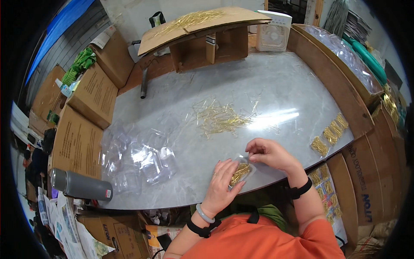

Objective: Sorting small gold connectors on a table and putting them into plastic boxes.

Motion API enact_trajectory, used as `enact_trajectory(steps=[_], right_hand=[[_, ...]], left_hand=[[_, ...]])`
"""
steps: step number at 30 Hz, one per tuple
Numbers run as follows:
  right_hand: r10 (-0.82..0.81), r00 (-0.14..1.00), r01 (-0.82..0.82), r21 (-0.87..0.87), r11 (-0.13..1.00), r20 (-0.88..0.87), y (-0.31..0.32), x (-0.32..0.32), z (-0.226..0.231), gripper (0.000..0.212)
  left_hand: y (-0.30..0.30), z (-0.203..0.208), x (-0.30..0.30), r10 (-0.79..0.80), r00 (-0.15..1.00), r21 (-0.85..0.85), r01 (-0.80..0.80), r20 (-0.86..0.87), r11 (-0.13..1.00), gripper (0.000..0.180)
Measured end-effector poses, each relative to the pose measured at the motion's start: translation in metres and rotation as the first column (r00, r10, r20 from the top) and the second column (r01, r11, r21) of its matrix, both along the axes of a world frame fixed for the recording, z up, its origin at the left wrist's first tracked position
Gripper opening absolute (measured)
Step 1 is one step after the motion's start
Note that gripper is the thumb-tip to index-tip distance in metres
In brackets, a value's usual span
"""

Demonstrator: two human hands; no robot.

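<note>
Near the front edge of the grey table, my left hand (221, 180) is closed around the side of a small clear plastic box (245, 172). Thin gold-coloured wire pieces (239, 173) fill the box. At its far right corner is my right hand (271, 154), fingers curled and thumb pressed toward them; whatever is pinched there is too small to make out. Beyond both hands lies a loose heap of the same gold wire pieces (224, 118). Several clear plastic boxes (151, 157) are jumbled together to the left.
Filled boxes (331, 131) stand in a row at the table's right edge. A grey bottle (82, 184) lies at the front left. Cardboard boxes (92, 95) wall the left side. At the back are a cardboard shelf (189, 54) and a white fan (274, 34).
</note>
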State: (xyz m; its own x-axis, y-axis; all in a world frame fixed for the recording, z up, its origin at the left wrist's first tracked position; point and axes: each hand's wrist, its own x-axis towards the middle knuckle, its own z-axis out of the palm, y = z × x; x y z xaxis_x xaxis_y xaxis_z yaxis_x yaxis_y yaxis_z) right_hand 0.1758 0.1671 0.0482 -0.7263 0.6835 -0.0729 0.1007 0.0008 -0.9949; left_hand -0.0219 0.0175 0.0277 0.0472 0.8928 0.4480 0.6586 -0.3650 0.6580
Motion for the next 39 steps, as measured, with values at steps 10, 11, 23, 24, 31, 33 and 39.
enact_trajectory(steps=[10, 11, 23, 24, 31, 33, 39], right_hand=[[-0.429, 0.901, 0.39, 0.555, 0.735, -0.066, -0.066, -0.032, -0.011, 0.032], [-0.454, 0.89, 0.382, 0.59, 0.711, -0.029, -0.075, -0.03, -0.014, 0.035], [-0.488, 0.872, 0.405, 0.513, 0.757, 0.03, -0.077, -0.022, -0.01, 0.03], [-0.495, 0.865, 0.392, 0.514, 0.763, 0.075, -0.072, -0.022, -0.004, 0.024], [-0.428, 0.903, 0.339, 0.671, 0.66, -0.036, -0.073, -0.024, -0.009, 0.01], [-0.4, 0.916, 0.275, 0.7, 0.66, 0.017, -0.074, -0.021, -0.011, 0.017], [-0.344, 0.933, 0.078, 0.87, 0.487, 0.109, -0.086, -0.022, -0.001, 0.046]], left_hand=[[-0.003, -0.003, 0.004, 0.086, 0.996, 0.023, -0.085, -0.014, 0.996, 0.062], [-0.004, -0.006, 0.004, 0.102, 0.995, 0.023, -0.102, -0.004, 0.995, 0.062], [-0.003, 0.0, 0.005, 0.034, 0.999, 0.053, -0.035, 0.006, 0.998, 0.059], [-0.004, 0.001, 0.005, 0.039, 0.999, 0.052, -0.04, 0.008, 0.998, 0.058], [-0.003, -0.001, 0.003, 0.027, 1.0, 0.05, -0.027, -0.004, 0.998, 0.054], [-0.004, -0.004, 0.002, 0.023, 1.0, 0.057, -0.022, -0.018, 0.998, 0.055], [-0.007, 0.0, 0.001, -0.035, 0.989, -0.013, 0.037, 0.145, 0.999, 0.082]])
